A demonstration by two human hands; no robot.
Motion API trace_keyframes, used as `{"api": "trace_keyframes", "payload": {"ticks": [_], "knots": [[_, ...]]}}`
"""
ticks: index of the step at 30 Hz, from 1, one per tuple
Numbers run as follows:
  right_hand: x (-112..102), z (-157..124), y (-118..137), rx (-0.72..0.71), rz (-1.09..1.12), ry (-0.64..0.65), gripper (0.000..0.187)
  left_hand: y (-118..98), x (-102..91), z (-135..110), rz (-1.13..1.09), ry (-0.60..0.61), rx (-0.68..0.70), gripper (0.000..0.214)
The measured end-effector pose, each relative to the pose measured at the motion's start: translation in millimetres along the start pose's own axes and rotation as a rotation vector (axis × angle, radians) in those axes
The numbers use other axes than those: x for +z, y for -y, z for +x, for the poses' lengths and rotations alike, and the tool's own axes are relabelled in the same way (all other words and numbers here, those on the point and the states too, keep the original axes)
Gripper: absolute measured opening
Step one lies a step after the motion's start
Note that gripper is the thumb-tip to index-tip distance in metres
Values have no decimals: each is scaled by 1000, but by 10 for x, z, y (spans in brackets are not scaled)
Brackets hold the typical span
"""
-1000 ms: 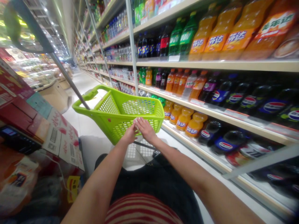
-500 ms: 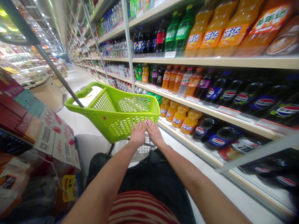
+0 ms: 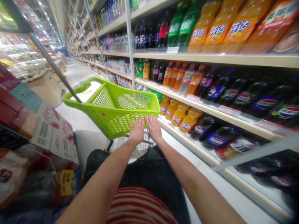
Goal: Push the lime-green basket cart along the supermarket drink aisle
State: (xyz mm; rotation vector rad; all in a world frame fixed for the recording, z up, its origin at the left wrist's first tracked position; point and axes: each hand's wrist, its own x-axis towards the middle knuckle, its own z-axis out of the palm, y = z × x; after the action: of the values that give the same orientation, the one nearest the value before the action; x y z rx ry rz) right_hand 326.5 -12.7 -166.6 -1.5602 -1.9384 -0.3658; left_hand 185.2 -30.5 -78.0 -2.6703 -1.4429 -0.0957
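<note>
1. We see our left hand [image 3: 136, 132] near the centre of the frame, back upward; its fingers are straight and spread only slightly, closed round nothing we can make out.
2. Our right hand [image 3: 154, 129] lies just right of it, also flat with fingers extended; a narrow gap keeps the two hands apart.
3. We have the green cart [image 3: 114, 113] left of centre; both hands show before its lower right part; we cannot tell whether the fingertips touch it.
4. A pole [image 3: 53, 67] slants from the upper left down to the cart's left end; cartons [image 3: 56, 137] stand at the left edge.
5. Shelves [image 3: 210, 59] fill our right side; orange bottles [image 3: 179, 115] sit low beside the cart; dark bottles [image 3: 216, 137] lie farther right.
6. Our striped shirt [image 3: 140, 205] shows at bottom centre.
</note>
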Motion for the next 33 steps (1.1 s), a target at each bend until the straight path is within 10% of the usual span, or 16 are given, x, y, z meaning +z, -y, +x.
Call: {"api": "trace_keyframes", "payload": {"ticks": [13,24,33], "knots": [[-228,456,149,-11,28,-130,50,208,-64,-26,27,13,-95,65],[52,86,299,-84,65,51,47,343,-14,-159,-25,41,-133,65],[-133,626,522,-110,88,-55,48,500,-48,-216,-25,30,-192,68]]}}
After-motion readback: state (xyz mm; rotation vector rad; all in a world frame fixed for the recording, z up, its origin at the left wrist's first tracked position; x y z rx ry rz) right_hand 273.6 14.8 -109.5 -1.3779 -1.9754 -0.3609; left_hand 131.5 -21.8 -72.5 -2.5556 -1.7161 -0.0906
